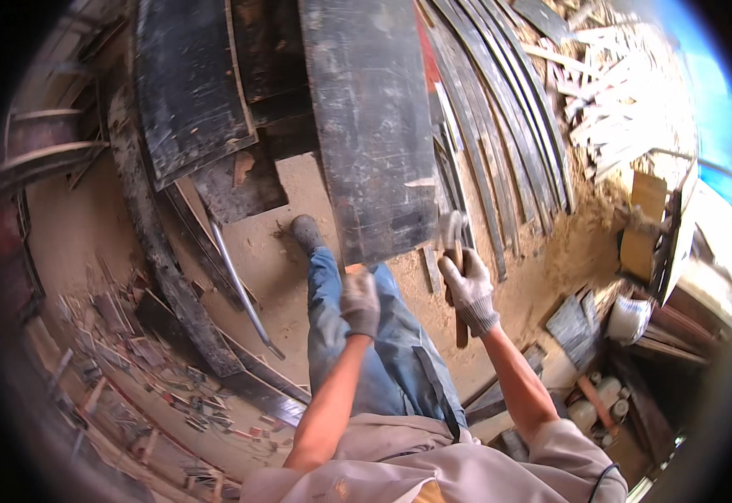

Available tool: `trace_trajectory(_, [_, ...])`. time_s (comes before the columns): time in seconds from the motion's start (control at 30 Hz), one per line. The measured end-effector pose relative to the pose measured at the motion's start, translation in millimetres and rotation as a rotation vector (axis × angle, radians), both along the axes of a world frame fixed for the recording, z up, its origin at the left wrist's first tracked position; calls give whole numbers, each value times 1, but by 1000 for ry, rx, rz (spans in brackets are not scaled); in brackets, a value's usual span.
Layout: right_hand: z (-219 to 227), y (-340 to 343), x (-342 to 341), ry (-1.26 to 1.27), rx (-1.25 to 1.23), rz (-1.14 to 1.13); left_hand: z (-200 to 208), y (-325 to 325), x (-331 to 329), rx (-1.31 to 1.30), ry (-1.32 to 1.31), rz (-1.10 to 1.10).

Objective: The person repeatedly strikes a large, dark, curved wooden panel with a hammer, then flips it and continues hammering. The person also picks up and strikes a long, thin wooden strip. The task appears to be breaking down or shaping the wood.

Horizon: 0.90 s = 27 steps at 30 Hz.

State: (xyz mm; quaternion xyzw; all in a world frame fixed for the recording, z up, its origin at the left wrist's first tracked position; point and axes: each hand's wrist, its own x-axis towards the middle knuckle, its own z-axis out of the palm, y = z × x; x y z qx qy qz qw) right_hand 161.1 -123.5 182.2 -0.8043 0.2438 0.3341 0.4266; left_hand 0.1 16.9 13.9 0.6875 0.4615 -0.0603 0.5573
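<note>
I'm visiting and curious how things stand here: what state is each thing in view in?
Left hand: gloved, blurred, near the middle board; grip unclear.
Right hand: gloved, closed around the hammer.
Hammer: held by its handle.
Middle board: dark, scuffed.
Left board: dark, scuffed, dusty.
Long strips: laid side by side.
Metal bar: slanting, unheld.
Scrap pieces: scattered.
Pale wood: heaped loosely, glaring bright.

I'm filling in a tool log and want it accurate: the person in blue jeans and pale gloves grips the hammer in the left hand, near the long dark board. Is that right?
Not quite: the hand is wrong. The head view shows the hammer gripped in the right hand, near the long dark board. The rest of your statement stands.
</note>
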Motion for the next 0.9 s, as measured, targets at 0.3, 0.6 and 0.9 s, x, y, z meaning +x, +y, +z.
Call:
trace_trajectory(0.3, [-121, 18, -4, 212, 619, -530, -126, 137, 106, -260, 447, -77])
trace_trajectory(0.6, [-159, 150, -34, 248, 310, -983, -137, 148, 129, -419, 560, -215])
trace_trajectory(0.9, [-149, 193, -26, 235, 309, -1297, -132, 163, 143, -799, 488, -165])
